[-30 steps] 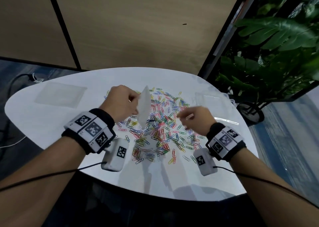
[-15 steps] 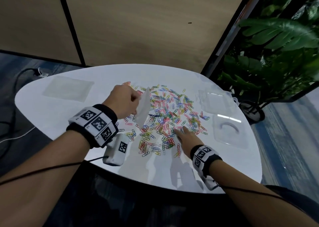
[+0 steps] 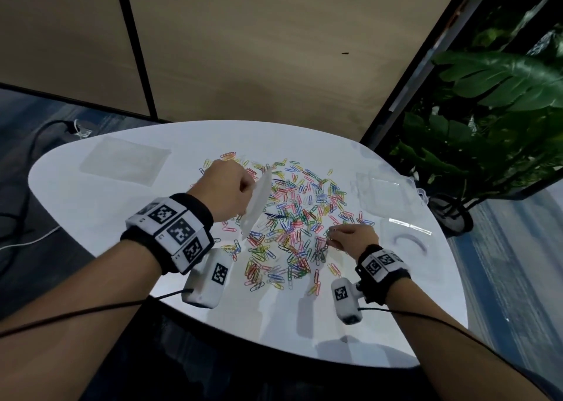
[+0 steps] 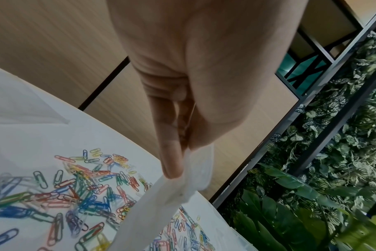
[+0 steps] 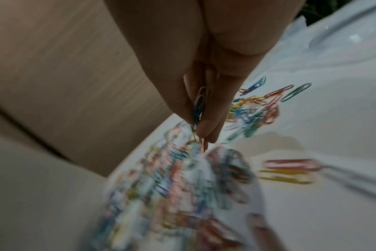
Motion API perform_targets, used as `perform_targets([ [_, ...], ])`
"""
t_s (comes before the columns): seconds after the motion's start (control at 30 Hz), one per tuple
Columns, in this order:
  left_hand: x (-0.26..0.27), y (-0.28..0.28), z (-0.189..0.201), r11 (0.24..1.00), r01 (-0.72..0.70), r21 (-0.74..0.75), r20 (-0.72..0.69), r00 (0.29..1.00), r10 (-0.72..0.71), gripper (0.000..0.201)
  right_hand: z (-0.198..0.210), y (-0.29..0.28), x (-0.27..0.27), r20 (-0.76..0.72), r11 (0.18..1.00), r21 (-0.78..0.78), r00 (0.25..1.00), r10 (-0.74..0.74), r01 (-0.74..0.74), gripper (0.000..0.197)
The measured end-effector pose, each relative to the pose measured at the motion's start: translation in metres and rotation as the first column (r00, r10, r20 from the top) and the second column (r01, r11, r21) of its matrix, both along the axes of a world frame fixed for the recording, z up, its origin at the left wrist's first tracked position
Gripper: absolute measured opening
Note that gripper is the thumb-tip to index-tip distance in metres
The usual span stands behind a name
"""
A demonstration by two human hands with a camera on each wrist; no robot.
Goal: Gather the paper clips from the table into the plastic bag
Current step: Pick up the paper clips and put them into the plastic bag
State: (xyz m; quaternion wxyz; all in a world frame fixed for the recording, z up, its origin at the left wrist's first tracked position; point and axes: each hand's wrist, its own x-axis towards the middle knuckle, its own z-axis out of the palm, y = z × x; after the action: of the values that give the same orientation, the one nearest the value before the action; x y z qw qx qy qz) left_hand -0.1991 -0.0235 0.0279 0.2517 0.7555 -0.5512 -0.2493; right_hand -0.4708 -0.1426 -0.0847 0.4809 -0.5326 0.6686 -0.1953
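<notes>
Compared with half a second ago, when the right hand point(image 3: 353, 237) lay flat and low at the near edge of the pile, it is now seen further right and lifted a little, its fingers drawn together; in the right wrist view a small bunch of paper clips point(image 5: 199, 108) is pinched between the thumb and fingertips, so this grip is closed on clips rather than pressing on the bench point(image 3: 91, 218). The left hand point(image 3: 227, 192) is found almost where it was, above the far left part of the spread, its thumb and forefinger nipped on the top edge of the plastic bag point(image 3: 257, 201), which hangs down tilted with its lower corner just above the clips. From the left wrist view the mouth of the bag appears flat, and whether it is parted at all cannot be told. The scattered paper clips point(image 3: 292, 218) are spread over the middle of the bench, between the two hands, and none can be made out inside the bag. The change is judged to mean that a pick has been completed and that a carry leftward to the bag is due; the task is at an early stage. To the right, clear plastic trays point(image 3: 380, 190) lie on the bench, and a further flat clear bag point(image 3: 125, 163) lies far left.
</notes>
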Motion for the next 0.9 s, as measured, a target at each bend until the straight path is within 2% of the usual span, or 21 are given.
perform_targets([
  [0.03, -0.002, -0.001, -0.001, 1.0, 0.007, 0.004, -0.001, 1.0, -0.007, 0.026, 0.012, 0.0, 0.005, 0.205, 0.996, 0.059, 0.976, -0.073, 0.062, 0.017],
  [0.07, -0.004, -0.002, -0.002, 1.0, 0.014, 0.005, -0.005, 1.0, -0.014, 0.025, 0.026, 0.003, 0.013, 0.403, 0.989, 0.119, 0.907, -0.125, 0.084, 0.02],
  [0.13, -0.009, -0.006, -0.005, 1.0, 0.021, 0.008, -0.013, 1.0, -0.021, 0.026, 0.058, 0.013, 0.032, 0.642, 0.979, 0.206, 0.753, -0.145, 0.013, 0.022],
  [0.23, -0.02, -0.011, -0.007, 0.999, 0.036, 0.012, -0.029, 0.999, -0.036, 0.026, 0.092, 0.03, 0.057, 0.781, 0.969, 0.206, 0.62, -0.076, -0.14, 0.024],
  [0.3, -0.029, -0.013, -0.005, 0.998, 0.063, 0.009, -0.03, 0.998, -0.063, 0.027, 0.099, 0.039, 0.07, 0.781, 0.969, 0.169, 0.624, -0.018, -0.183, 0.023],
  [0.37, -0.039, -0.014, -0.003, 0.996, 0.089, -0.009, -0.024, 0.996, -0.09, 0.029, 0.098, 0.046, 0.079, 0.67, 0.979, 0.08, 0.737, 0.088, -0.189, 0.018],
  [0.43, -0.046, -0.016, -0.002, 0.996, 0.088, -0.036, -0.021, 0.996, -0.088, 0.029, 0.091, 0.046, 0.082, 0.437, 0.975, -0.078, 0.872, 0.22, -0.207, 0.021],
  [0.5, -0.049, -0.018, -0.003, 0.995, 0.084, -0.058, -0.028, 0.996, -0.086, 0.028, 0.085, 0.043, 0.084, 0.184, 0.928, -0.218, 0.921, 0.343, -0.302, 0.025],
  [0.57, -0.049, -0.018, -0.005, 0.994, 0.091, -0.063, -0.04, 0.995, -0.094, 0.028, 0.083, 0.04, 0.087, 0.031, 0.89, -0.275, 0.922, 0.387, -0.364, 0.026],
  [0.67, -0.047, -0.018, -0.005, 0.995, 0.08, -0.061, -0.063, 0.995, -0.083, 0.026, 0.085, 0.041, 0.089, -0.079, 0.856, -0.337, 0.918, 0.388, -0.391, 0.024],
  [0.77, -0.045, -0.016, -0.004, 0.997, 0.064, -0.053, -0.075, 0.995, -0.068, 0.024, 0.084, 0.042, 0.092, -0.233, 0.794, -0.374, 0.877, 0.419, -0.479, 0.026],
  [0.83, -0.045, -0.015, -0.003, 0.996, 0.073, -0.055, -0.074, 0.994, -0.077, 0.024, 0.083, 0.043, 0.094, -0.267, 0.779, -0.365, 0.859, 0.437, -0.51, 0.024],
  [0.9, -0.044, -0.015, -0.004, 0.995, 0.087, -0.055, -0.076, 0.993, -0.091, 0.025, 0.083, 0.044, 0.096, -0.339, 0.728, -0.374, 0.815, 0.469, -0.575, 0.024],
])
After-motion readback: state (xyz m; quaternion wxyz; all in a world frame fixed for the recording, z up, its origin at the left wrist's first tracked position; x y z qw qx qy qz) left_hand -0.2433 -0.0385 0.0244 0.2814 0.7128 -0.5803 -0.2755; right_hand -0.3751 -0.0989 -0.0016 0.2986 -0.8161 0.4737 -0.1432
